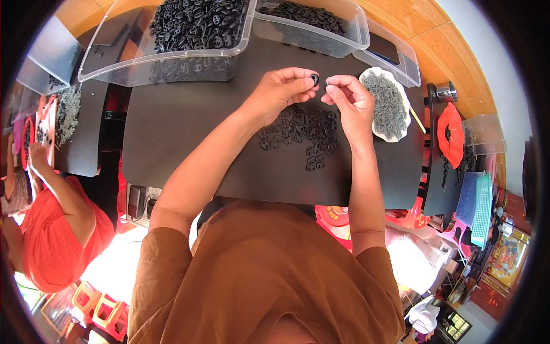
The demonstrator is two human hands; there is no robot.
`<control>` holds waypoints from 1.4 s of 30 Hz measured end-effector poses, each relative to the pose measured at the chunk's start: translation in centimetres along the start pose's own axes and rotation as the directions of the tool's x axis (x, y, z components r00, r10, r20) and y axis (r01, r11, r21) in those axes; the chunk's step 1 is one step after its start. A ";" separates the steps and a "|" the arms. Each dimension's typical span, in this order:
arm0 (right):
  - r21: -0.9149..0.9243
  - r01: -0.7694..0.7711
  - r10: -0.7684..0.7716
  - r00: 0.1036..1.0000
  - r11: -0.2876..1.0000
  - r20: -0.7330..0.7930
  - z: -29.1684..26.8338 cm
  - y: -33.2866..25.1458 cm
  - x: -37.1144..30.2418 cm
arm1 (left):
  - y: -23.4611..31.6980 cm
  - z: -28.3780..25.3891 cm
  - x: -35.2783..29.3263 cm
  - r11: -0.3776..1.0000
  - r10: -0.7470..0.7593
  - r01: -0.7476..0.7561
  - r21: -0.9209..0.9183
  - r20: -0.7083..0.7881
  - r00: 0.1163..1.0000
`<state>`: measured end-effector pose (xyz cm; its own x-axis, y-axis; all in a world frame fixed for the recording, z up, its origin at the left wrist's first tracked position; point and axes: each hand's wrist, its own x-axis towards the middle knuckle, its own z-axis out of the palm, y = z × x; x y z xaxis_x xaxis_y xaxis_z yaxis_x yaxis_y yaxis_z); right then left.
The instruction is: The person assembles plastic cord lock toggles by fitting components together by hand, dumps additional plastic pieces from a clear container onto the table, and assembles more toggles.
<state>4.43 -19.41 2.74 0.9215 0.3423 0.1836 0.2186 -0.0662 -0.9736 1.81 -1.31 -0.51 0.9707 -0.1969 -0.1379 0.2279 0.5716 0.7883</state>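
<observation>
Landmark: the loose spread of black pieces (301,135), small and looped, lying on the dark table (189,135).

Left hand (278,94): at the far edge of the spread. Thumb and forefinger pinch an oval black piece (315,79), held up off the table; the other fingers curl in behind.

Right hand (355,103): at the far right of the spread, fingertips facing the left hand's, a narrow gap between. Thumb and forefinger pinch a tiny item (327,86), too small to identify; remaining fingers bent, not spread. Height of either hand above the table cannot be told.

Right of the spread: a white scalloped plate (392,139) heaped with small grey pieces (385,103); a pale yellow stick (417,120) just beside its far side. Farther right, on another dark surface, a red wavy-rimmed dish (451,137) and, beyond it, a metal cup (446,92).

Beyond the spread, to the left: a large clear bin (166,61) holding a deep mass of black pieces. Straight beyond: a second clear bin (352,40), black pieces inside. Beyond and right: a lower clear container (410,67) with a dark flat object (385,50).

Well left of the spread: a co-worker in red (63,229), one hand (39,157) near more small pieces; finger state there cannot be told.
</observation>
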 end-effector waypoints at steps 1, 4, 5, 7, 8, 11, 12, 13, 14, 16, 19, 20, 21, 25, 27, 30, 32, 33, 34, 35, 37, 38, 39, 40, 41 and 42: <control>0.000 0.000 0.000 1.000 1.000 -0.001 0.1 -0.2 0.0 | 0.0 -0.1 0.0 1.000 -0.001 0.001 0.000 0.000 1.000; -0.017 -0.014 0.014 1.000 1.000 0.005 0.4 -0.4 -0.1 | 0.0 -0.1 0.1 1.000 0.002 -0.002 -0.030 0.024 1.000; -0.008 -0.025 0.025 1.000 1.000 0.013 0.4 -0.4 -0.1 | 0.0 -0.1 0.1 1.000 0.004 -0.004 -0.021 0.023 1.000; -0.001 -0.036 0.036 0.999 0.999 0.020 0.3 -0.3 -0.2 | 0.0 0.0 0.1 1.000 0.005 -0.005 -0.013 0.024 1.000; -0.004 -0.042 0.043 0.999 0.999 0.030 0.2 -0.3 -0.2 | 0.0 0.1 0.1 1.000 0.007 -0.006 -0.011 0.032 0.999; -0.001 -0.055 0.055 0.998 0.998 0.043 0.3 -0.4 -0.2 | 0.0 0.1 0.0 1.000 0.012 -0.012 0.004 0.040 0.999; 0.003 -0.062 0.061 0.997 0.998 0.046 0.3 -0.5 -0.2 | 0.0 0.1 0.0 1.000 0.014 -0.015 0.016 0.040 0.999; 0.003 -0.062 0.062 0.997 0.998 0.046 0.3 -0.5 -0.2 | 0.0 0.2 0.0 1.000 0.014 -0.015 0.015 0.039 0.999; 0.004 -0.056 0.056 0.997 0.998 0.053 0.3 -0.5 -0.2 | -0.1 0.2 0.0 0.999 0.019 -0.021 0.042 0.036 0.999; 0.004 -0.050 0.050 0.997 0.999 0.059 0.2 -0.5 -0.2 | -0.1 0.2 0.0 0.997 0.024 -0.027 0.068 0.034 0.999; -0.010 -0.056 0.056 0.996 0.998 0.067 0.1 -0.4 -0.2 | 0.0 0.3 -0.1 0.993 0.042 -0.046 0.112 0.043 0.998; -0.029 -0.058 0.060 0.996 0.998 0.067 0.1 -0.5 -0.2 | 0.0 0.3 -0.1 0.987 0.063 -0.068 0.144 0.039 0.997; -0.049 -0.060 0.064 0.996 0.997 0.067 0.1 -0.5 -0.2 | 0.0 0.3 -0.1 0.980 0.084 -0.089 0.176 0.034 0.996; -0.044 -0.054 0.057 0.996 0.998 0.072 0.1 -0.4 -0.1 | 0.2 0.2 -0.1 0.957 0.120 -0.127 0.261 0.043 0.992; -0.075 -0.042 0.049 0.995 0.996 0.084 0.0 -0.3 -0.2 | 0.3 0.3 -0.2 0.936 0.144 -0.149 0.320 0.041 0.989; -0.104 -0.044 0.053 0.996 0.994 0.078 0.0 -0.4 -0.2 | 0.6 0.5 -0.3 0.895 0.145 -0.148 0.422 0.041 0.989; -0.092 -0.047 0.054 0.996 0.995 0.075 0.1 -0.6 -0.3 | 0.6 0.3 -0.2 0.888 0.152 -0.161 0.430 0.056 0.987; -0.077 -0.046 0.051 0.996 0.996 0.072 0.1 -0.7 -0.3 | 0.6 0.3 -0.3 0.880 0.160 -0.175 0.441 0.071 0.985; -0.078 -0.046 0.052 0.996 0.996 0.072 0.2 -0.7 -0.3 | 0.7 0.3 -0.3 0.880 0.160 -0.175 0.441 0.071 0.985; -0.084 -0.047 0.052 0.996 0.995 0.069 0.2 -0.7 -0.4 | 0.7 0.3 -0.3 0.873 0.153 -0.168 0.457 0.070 0.986; -0.095 -0.049 0.054 0.997 0.994 0.060 0.1 -0.7 -0.4 | 0.7 0.3 -0.3 0.868 0.144 -0.162 0.470 0.074 0.987; -0.130 -0.027 0.037 0.997 0.991 0.075 0.1 -0.7 -0.4 | 0.7 0.3 -0.3 0.857 0.156 -0.172 0.487 0.073 0.985; -0.164 -0.005 0.019 0.996 0.986 0.089 0.2 -0.6 -0.3 | 0.7 0.2 -0.3 0.844 0.168 -0.182 0.504 0.073 0.983; -0.199 0.015 0.003 0.996 0.980 0.090 0.2 -0.4 -0.3 | 0.7 0.3 -0.2 0.845 0.165 -0.182 0.502 0.079 0.983; -0.202 0.013 0.004 0.996 0.979 0.085 0.1 -0.4 -0.3 | 0.6 0.4 -0.2 0.838 0.154 -0.173 0.517 0.081 0.985; -0.208 0.006 0.013 0.996 0.978 0.089 0.1 -0.4 -0.3 | 0.6 0.4 -0.2 0.830 0.144 -0.165 0.532 0.080 0.986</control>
<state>4.03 -19.36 3.08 0.8921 0.4231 0.1586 0.2862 -0.2574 -0.9230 1.68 -1.21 0.22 0.9841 -0.1755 0.0258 -0.0114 0.0829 0.9965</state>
